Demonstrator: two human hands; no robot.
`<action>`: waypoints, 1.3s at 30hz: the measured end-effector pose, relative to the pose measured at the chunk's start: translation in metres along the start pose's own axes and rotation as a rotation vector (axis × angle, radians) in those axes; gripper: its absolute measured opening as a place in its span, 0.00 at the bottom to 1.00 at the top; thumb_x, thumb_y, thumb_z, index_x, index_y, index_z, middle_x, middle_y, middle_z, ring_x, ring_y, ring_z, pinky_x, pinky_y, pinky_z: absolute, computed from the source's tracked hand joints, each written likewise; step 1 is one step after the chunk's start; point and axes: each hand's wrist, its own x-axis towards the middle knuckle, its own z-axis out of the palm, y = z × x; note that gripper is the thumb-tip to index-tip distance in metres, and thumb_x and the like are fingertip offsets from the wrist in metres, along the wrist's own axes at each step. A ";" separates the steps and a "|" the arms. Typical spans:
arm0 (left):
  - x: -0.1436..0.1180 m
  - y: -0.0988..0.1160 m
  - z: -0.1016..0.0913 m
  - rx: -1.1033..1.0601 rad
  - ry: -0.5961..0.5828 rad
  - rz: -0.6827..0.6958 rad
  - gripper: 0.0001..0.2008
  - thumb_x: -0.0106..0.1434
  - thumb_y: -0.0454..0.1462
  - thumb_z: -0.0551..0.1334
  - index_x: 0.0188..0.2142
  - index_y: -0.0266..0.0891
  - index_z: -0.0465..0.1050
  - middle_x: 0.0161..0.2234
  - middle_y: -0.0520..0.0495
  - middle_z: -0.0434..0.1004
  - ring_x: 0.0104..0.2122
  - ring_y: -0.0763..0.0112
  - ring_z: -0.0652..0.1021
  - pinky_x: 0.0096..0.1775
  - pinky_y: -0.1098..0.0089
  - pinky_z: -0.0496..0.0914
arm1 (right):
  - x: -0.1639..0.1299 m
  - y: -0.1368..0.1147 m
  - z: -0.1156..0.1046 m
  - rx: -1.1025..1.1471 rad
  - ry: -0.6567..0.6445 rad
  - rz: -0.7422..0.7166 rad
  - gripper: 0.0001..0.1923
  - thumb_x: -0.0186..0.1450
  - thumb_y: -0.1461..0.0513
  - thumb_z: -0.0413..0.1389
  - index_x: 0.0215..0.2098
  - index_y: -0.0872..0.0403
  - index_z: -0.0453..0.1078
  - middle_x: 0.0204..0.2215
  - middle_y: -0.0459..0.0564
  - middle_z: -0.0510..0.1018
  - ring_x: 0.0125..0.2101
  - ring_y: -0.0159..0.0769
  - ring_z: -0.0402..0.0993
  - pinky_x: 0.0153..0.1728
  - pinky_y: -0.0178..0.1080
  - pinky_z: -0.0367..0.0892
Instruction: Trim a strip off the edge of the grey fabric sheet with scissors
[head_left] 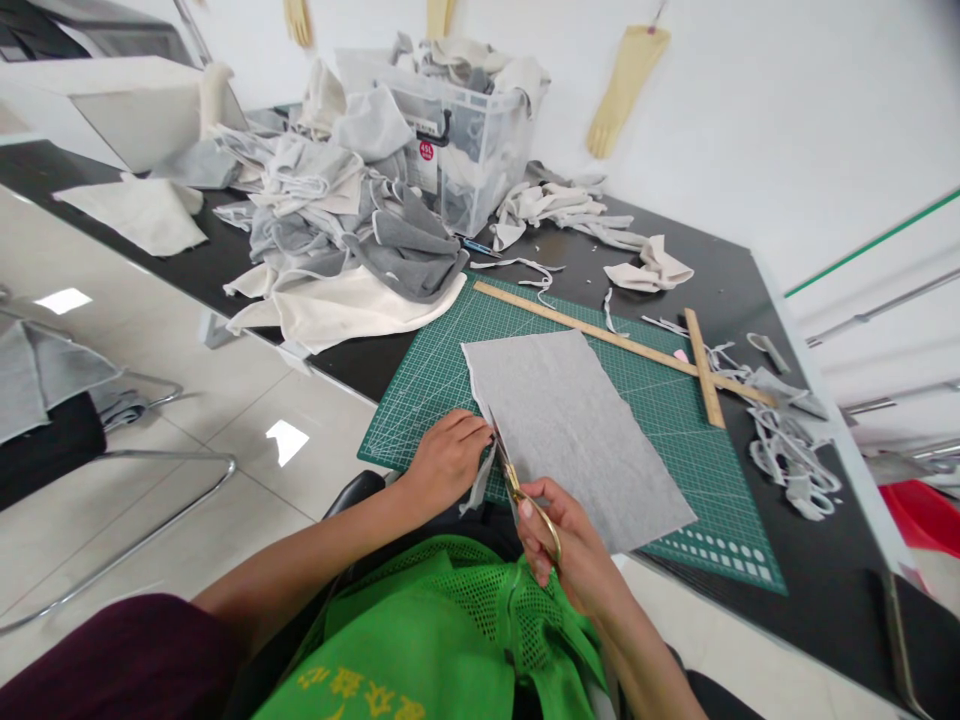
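Your right hand is closed through the loops of the gold-handled scissors, blades pointing up along the near-left edge of the grey fabric sheet, which lies flat on the green cutting mat. Your left hand rests just beside the blades, fingers curled and pinched on the narrow strip coming off that edge — the strip hangs loose below your fingers. Judging by this, the trim along that side is only partly done: the cut has started at the near corner, and most of the edge toward the far corner looks uncut, though the blades' exact reach is hard to see. A long wooden ruler lies just past the sheet's far edge, with a shorter one across it. Offcuts sit at the mat's right — a heap of grey and cream cloth waits at the far left.
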 end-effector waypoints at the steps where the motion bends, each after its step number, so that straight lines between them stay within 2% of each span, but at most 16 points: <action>1: 0.000 0.000 -0.001 0.002 -0.004 -0.004 0.12 0.71 0.29 0.57 0.48 0.37 0.77 0.45 0.43 0.81 0.46 0.60 0.77 0.52 0.58 0.76 | 0.000 -0.001 0.000 0.001 0.000 0.004 0.25 0.66 0.43 0.64 0.44 0.51 0.62 0.19 0.34 0.63 0.13 0.21 0.52 0.13 0.25 0.54; 6: 0.002 0.001 -0.003 -0.001 -0.009 0.002 0.12 0.72 0.29 0.56 0.46 0.37 0.78 0.43 0.43 0.82 0.45 0.61 0.78 0.50 0.59 0.77 | 0.003 -0.003 0.000 -0.007 -0.024 0.019 0.26 0.65 0.41 0.64 0.42 0.50 0.61 0.19 0.33 0.63 0.13 0.21 0.52 0.12 0.25 0.56; 14: 0.001 -0.001 0.001 -0.025 0.037 0.012 0.12 0.72 0.28 0.56 0.46 0.39 0.78 0.45 0.45 0.83 0.45 0.63 0.79 0.53 0.59 0.76 | 0.011 -0.010 -0.002 -0.021 -0.048 0.051 0.28 0.65 0.40 0.64 0.41 0.49 0.58 0.18 0.33 0.64 0.12 0.22 0.55 0.12 0.25 0.55; 28: -0.003 -0.004 0.003 -0.086 0.072 0.008 0.12 0.71 0.28 0.58 0.48 0.38 0.78 0.45 0.45 0.83 0.46 0.63 0.78 0.52 0.60 0.77 | 0.013 -0.017 0.002 -0.141 -0.036 0.010 0.27 0.66 0.40 0.62 0.41 0.51 0.60 0.17 0.34 0.64 0.13 0.23 0.56 0.13 0.26 0.56; 39: -0.001 -0.002 0.001 -0.070 0.013 -0.005 0.13 0.71 0.28 0.56 0.47 0.38 0.77 0.45 0.44 0.82 0.46 0.62 0.78 0.53 0.59 0.76 | 0.012 -0.009 0.003 -0.162 -0.050 -0.036 0.26 0.67 0.41 0.62 0.43 0.51 0.60 0.16 0.31 0.62 0.12 0.22 0.55 0.13 0.25 0.55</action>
